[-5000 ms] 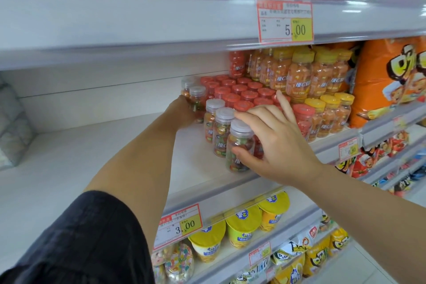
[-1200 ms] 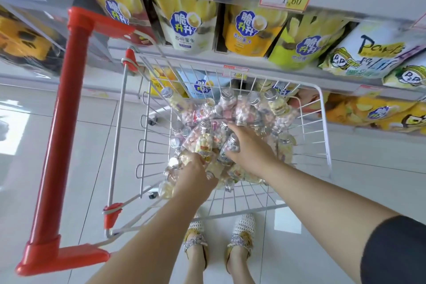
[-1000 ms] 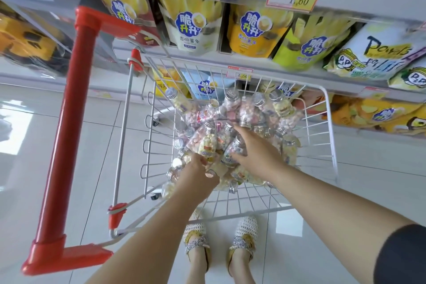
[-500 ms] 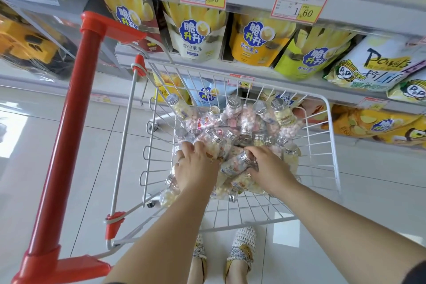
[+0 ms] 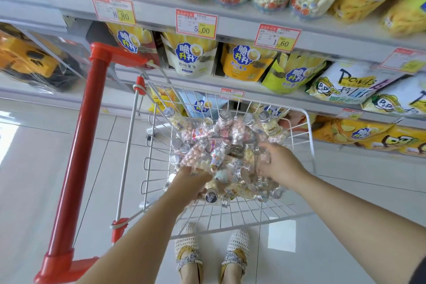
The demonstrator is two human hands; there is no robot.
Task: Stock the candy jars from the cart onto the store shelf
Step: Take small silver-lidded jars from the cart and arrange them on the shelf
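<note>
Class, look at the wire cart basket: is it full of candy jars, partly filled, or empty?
Partly filled. The jars lie heaped in the far part of the basket, while bare wire shows nearest the person.

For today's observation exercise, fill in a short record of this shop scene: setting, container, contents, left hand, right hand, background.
setting: shop aisle with tiled floor
container: white wire cart basket with red handle
contents: heap of candy jars, silver caps, lying at mixed angles
left hand: in the heap, gathering jars
right hand: blurred, over the heap
background: snack bags; price tags
</note>
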